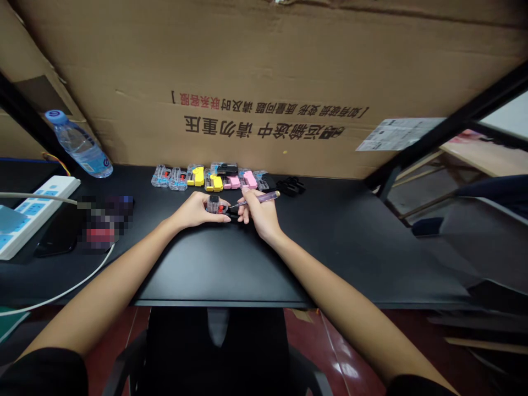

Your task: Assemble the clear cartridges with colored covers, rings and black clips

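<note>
My left hand (pixel 194 210) is closed around a small clear plastic device (pixel 213 206) with a black top and a red part inside. In my right hand (pixel 263 214) is a slim screwdriver (pixel 268 196) with a see-through purplish handle, gripped like a pen. Its thin tip points left and reaches the right side of the device; whether it touches cannot be made out. Just beyond both hands stands a row of similar small devices, among them clear ones (pixel 178 179), yellow ones (pixel 198 176) and pink ones (pixel 249 179). A black piece shows beneath my right fingers.
Black straps or clips (pixel 291 186) lie at the row's right end. On the left are a water bottle (pixel 84 146), a white power strip (pixel 39 212), a black phone (pixel 58 236) and a pale cable (pixel 88 278). A cardboard sheet (pixel 264 55) walls off the desk's back.
</note>
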`<move>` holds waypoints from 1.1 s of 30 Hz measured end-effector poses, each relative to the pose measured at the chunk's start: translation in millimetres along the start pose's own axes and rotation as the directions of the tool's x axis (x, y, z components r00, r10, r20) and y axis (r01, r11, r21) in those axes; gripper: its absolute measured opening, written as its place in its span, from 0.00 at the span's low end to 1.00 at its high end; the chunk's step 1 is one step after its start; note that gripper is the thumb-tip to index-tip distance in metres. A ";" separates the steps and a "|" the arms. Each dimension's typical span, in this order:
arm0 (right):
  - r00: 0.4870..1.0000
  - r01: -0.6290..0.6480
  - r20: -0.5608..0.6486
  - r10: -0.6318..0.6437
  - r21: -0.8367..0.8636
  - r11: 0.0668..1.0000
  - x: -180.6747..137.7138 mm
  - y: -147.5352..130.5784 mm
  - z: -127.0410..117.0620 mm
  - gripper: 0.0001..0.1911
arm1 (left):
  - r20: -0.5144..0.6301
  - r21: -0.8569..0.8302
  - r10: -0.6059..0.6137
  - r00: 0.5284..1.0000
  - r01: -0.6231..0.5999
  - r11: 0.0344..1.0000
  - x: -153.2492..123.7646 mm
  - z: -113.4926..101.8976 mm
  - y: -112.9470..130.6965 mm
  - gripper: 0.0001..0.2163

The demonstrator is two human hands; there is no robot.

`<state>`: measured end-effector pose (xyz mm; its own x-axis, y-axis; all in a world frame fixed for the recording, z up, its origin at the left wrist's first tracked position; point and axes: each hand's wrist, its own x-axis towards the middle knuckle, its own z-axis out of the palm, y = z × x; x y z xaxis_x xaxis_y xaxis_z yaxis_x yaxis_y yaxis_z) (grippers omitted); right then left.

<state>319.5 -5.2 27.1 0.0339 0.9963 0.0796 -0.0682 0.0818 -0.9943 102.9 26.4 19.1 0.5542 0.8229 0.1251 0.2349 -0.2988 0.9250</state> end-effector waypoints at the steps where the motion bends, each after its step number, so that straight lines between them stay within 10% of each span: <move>1: 1.000 0.004 -0.009 -0.004 0.004 1.000 -0.3 0.1 0.9 0.32 | -0.002 0.005 -0.002 1.000 0.002 1.000 -0.1 -0.1 -0.2 0.28; 20: 0.992 0.119 -0.004 -0.126 -0.318 0.941 0.0 -17.0 7.7 0.25 | 0.005 0.111 0.123 0.992 -0.122 0.986 -0.6 14.4 8.0 0.25; 25: 0.994 -0.105 0.016 0.111 -0.221 0.970 15.6 -18.2 1.3 0.22 | 0.001 0.135 0.137 0.991 -0.136 0.981 -1.1 19.1 10.7 0.26; 33: 0.999 0.034 0.023 -0.032 -0.132 0.991 1.1 -10.4 3.4 0.25 | -0.100 0.122 0.084 0.991 -0.071 0.990 3.2 8.3 0.7 0.26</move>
<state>316.8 -4.8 37.7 0.0133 0.9935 0.1126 0.0654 0.1115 -0.9916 111.4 24.8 17.2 0.4890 0.8393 0.2375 0.2903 -0.4133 0.8631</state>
